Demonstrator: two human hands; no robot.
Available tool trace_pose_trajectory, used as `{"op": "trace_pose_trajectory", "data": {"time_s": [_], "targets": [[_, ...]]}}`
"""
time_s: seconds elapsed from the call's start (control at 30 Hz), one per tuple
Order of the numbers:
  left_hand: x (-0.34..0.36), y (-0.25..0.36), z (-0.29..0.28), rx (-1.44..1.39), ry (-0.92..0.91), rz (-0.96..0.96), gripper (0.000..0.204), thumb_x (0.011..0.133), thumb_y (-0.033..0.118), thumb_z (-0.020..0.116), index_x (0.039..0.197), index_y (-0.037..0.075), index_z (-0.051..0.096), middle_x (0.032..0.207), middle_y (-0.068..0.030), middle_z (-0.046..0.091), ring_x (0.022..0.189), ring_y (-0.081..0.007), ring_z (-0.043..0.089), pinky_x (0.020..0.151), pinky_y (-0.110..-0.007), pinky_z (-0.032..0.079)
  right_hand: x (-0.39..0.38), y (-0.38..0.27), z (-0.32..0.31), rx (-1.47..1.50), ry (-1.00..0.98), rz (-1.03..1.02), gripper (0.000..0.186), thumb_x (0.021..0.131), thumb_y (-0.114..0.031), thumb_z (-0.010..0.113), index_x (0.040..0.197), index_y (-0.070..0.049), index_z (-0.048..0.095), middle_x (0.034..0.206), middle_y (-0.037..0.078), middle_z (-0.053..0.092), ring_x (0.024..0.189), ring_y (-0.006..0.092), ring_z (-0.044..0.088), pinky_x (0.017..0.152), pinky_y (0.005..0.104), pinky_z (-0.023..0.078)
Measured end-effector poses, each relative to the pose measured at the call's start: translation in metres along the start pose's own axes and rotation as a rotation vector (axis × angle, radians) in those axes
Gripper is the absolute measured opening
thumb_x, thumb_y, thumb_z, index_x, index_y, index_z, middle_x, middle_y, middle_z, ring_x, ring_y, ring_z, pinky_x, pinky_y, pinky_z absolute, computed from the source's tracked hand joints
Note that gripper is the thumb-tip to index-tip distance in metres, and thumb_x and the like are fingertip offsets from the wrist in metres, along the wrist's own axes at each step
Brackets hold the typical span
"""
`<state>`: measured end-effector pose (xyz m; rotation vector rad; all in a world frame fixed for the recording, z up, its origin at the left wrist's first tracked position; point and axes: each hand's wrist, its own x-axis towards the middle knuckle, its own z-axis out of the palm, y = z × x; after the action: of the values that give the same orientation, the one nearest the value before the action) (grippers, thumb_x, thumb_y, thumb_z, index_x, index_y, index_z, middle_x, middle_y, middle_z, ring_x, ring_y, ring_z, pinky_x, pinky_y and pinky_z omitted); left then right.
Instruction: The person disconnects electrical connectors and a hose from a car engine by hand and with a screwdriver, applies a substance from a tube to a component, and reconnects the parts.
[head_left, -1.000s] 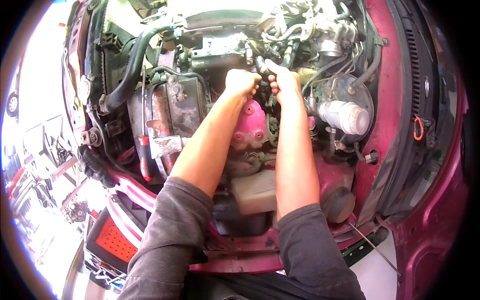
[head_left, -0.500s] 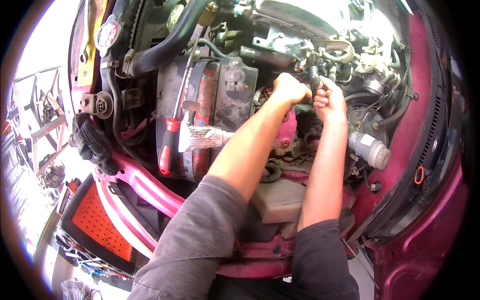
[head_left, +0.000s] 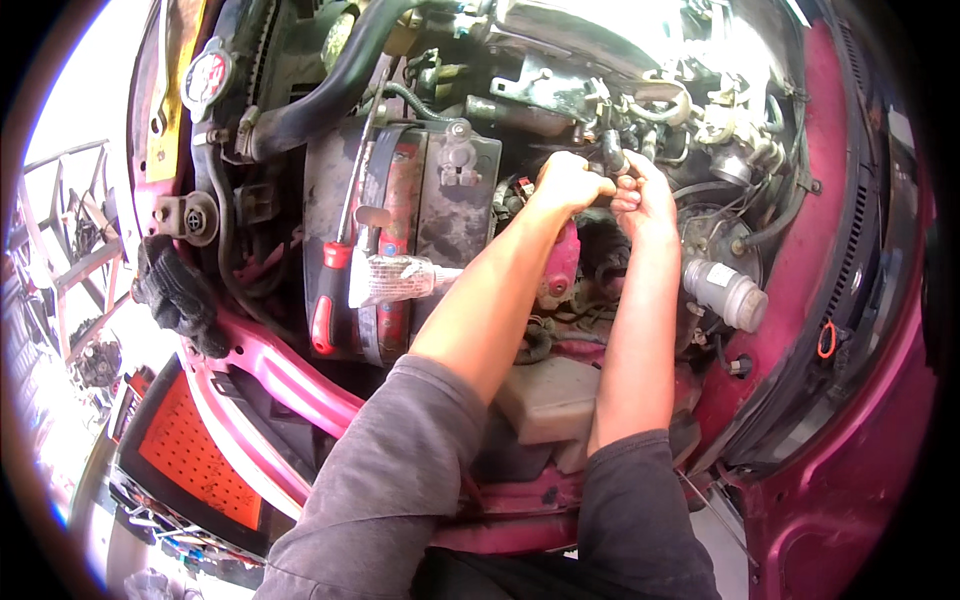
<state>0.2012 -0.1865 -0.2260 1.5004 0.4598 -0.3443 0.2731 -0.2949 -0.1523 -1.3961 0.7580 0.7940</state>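
Observation:
Deep in the engine bay, my two hands meet beneath a short black rubber hose [head_left: 612, 148]. My right hand [head_left: 646, 200] has its fingers curled, with the index finger and thumb pinching at the hose's lower end. Close on its left is my left hand [head_left: 570, 185], closed, its thumb pointing toward the right fingertips; whatever its fingers grip is hidden. Below my left hand sits a pink-red part [head_left: 558, 270]. Metal fittings and pipes [head_left: 660, 110] surround the hose at the far side.
Left of my forearm, a red-and-black screwdriver [head_left: 330, 290] and a crumpled white tube [head_left: 392, 282] lie on the battery [head_left: 460, 225]. Black gloves [head_left: 180, 295] rest on the pink body frame [head_left: 290, 375]. A plastic reservoir [head_left: 728, 295] sticks up at right; an orange perforated panel [head_left: 200, 450] stands lower left.
The view has shifted slightly, so the engine bay appears further left. My left thumb has come closer to my right fingers under the hose.

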Motion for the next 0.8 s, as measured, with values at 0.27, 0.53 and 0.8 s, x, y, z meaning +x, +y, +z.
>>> {"op": "trace_pose_trajectory", "data": {"time_s": [0.27, 0.53, 0.8], "targets": [[-0.01, 0.019, -0.015, 0.071, -0.071, -0.136, 0.032, 0.078, 0.028, 0.076, 0.067, 0.0, 0.065, 0.06, -0.0099, 0.061, 0.048, -0.0181, 0.054, 0.048, -0.034, 0.044, -0.003, -0.001, 0.003, -0.006, 0.017, 0.014, 0.018, 0.085, -0.024, 0.067, 0.081, -0.011, 0.056, 0.056, -0.004, 0.044, 0.04, 0.0034, 0.032, 0.036, 0.0177, 0.025], [-0.019, 0.031, -0.013, -0.473, 0.157, -0.406, 0.022, 0.08, 0.006, 0.074, 0.068, 0.004, 0.055, 0.06, -0.0052, 0.054, 0.043, -0.0134, 0.044, 0.038, -0.03, 0.034, -0.014, 0.0, 0.004, -0.103, 0.145, -0.058, 0.016, 0.079, -0.026, 0.066, 0.079, -0.013, 0.056, 0.055, -0.002, 0.044, 0.041, 0.0069, 0.035, 0.037, 0.0214, 0.025], [-0.021, 0.027, -0.015, -0.67, 0.156, -0.412, 0.018, 0.081, 0.015, 0.075, 0.082, 0.009, 0.057, 0.063, 0.0, 0.054, 0.044, -0.007, 0.042, 0.036, -0.021, 0.027, -0.01, 0.01, 0.003, -0.169, 0.183, -0.07, 0.019, 0.082, -0.03, 0.067, 0.078, -0.013, 0.06, 0.059, -0.002, 0.051, 0.044, 0.0065, 0.041, 0.041, 0.0207, 0.03]]}}
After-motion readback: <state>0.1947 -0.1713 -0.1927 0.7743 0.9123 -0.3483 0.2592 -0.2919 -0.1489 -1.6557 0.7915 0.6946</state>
